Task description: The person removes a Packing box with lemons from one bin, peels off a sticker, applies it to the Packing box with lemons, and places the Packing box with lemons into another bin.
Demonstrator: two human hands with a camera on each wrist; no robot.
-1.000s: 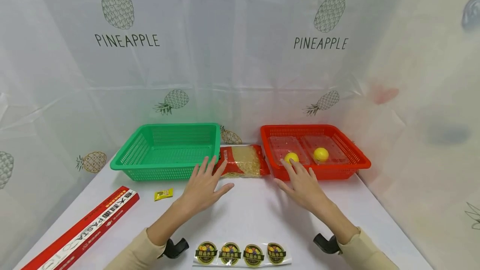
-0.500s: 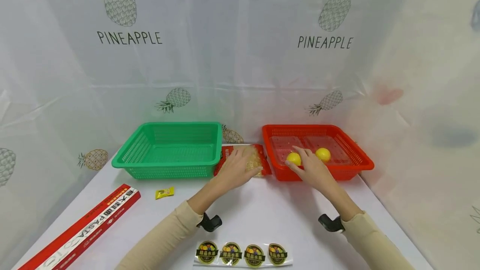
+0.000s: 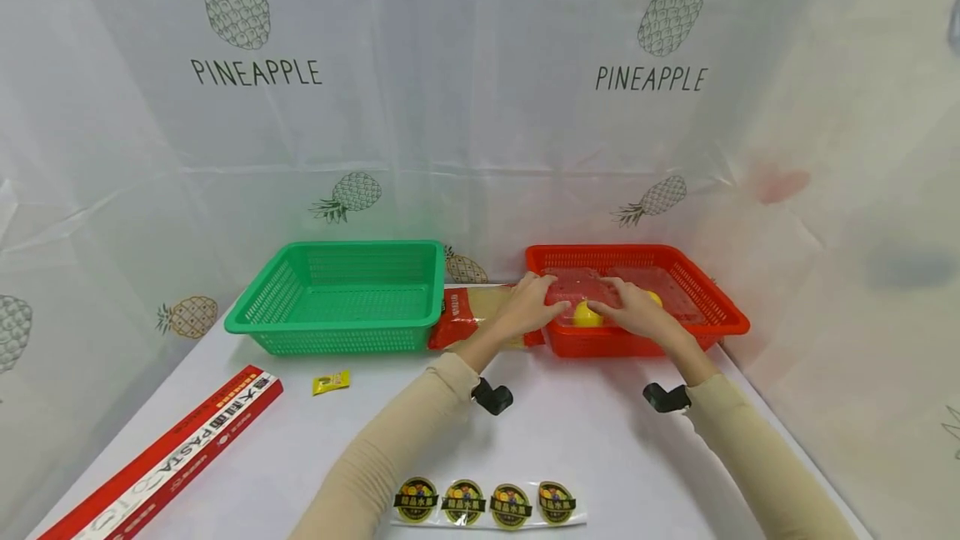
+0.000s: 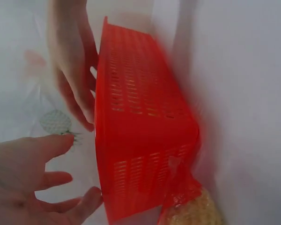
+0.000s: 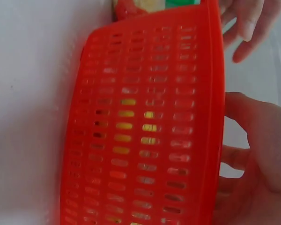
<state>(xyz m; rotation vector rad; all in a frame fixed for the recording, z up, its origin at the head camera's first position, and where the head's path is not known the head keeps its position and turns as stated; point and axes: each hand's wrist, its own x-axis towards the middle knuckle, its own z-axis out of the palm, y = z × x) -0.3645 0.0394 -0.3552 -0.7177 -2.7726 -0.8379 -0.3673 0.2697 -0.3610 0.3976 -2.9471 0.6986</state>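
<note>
In the head view, the red plastic basket (image 3: 607, 346) sits at the back right. Inside it lie clear plastic boxes (image 3: 658, 280) and two yellow round fruits; the nearer yellow fruit (image 3: 587, 315) shows between my hands, the other is mostly behind my right hand. My left hand (image 3: 527, 307) reaches over the basket's left front corner, fingers spread. Over the front rim, my right hand (image 3: 637, 311) has its thumb and fingers apart. The left wrist view shows my left fingertips right at the basket's rim (image 4: 100, 140). From the right wrist, my right hand (image 5: 267, 145) is beside the rim, some fingers hidden behind it.
A green basket (image 3: 337, 342) stands back left. Between the baskets lies a red-and-clear bag of pasta (image 3: 468, 307), partly behind my left arm. A long red pasta box (image 3: 180, 440), a small yellow packet (image 3: 331, 382) and a strip of round stickers (image 3: 487, 505) lie nearer.
My left hand has moved right, from beside the green basket across the pasta bag to the red basket. The right hand has shifted slightly right and farther over the red basket.
</note>
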